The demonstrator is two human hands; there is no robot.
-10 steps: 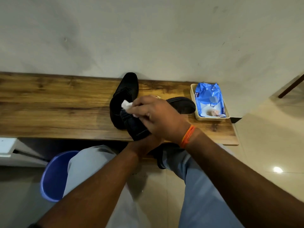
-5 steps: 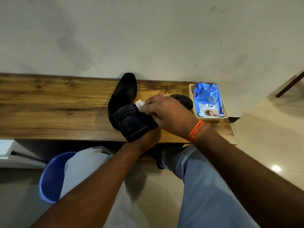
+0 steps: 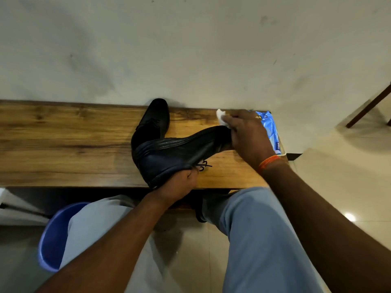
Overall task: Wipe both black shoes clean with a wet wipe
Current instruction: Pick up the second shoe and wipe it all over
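The left hand (image 3: 179, 182) is gripping the raised shoe (image 3: 175, 154) from below, sole upward, fingers curled round its edge. The right hand (image 3: 247, 136) is pinching a white wipe (image 3: 221, 117) against its toe. The second shoe (image 3: 153, 123) is lying on the bench (image 3: 63, 144) behind; the right hand is hiding much of the blue wipe pack (image 3: 271, 127).

Blue bucket (image 3: 54, 240) on the floor below wooden bench (image 3: 63, 144).

Colours and patterns noted, head view

Both lace-up shoes black: held shoe (image 3: 169, 157) ribbed sole, second shoe (image 3: 155, 121) plain. Wet wipe (image 3: 221, 118) white. Wipes pack (image 3: 271, 129) blue. Bench (image 3: 63, 144) brown wood-grain. Bucket (image 3: 53, 240) blue, lower left. Wristband (image 3: 267, 162) orange.
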